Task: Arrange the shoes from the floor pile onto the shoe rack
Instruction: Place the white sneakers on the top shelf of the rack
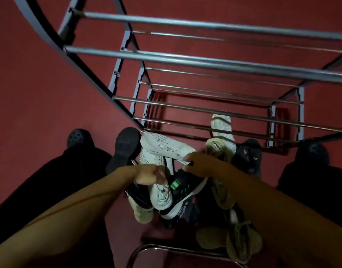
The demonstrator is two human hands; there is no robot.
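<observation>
The right hand (200,164) is pinching a white sneaker (162,149) beside the shoe rack (205,60); the left hand (148,174) is gripping a second white shoe (160,196). Tangled laces are likely risking dragging neighbouring shoes up

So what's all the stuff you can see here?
rack: one, grey metal bars, above the pile, no shoes on it
white shoes: two, knit, top of the pile, one lifted
white sole: one, turned up, under the low bars
black shoe: one, left of the pile
green-striped shoe: one, black and white, middle
orange-marked shoe: one, black, right
tan shoes: about three, front and right
floor: red
chrome tube: one, bottom edge
clogs: two, black, on the person's feet
left hand: grips a white shoe
right hand: grips the other white shoe
</observation>
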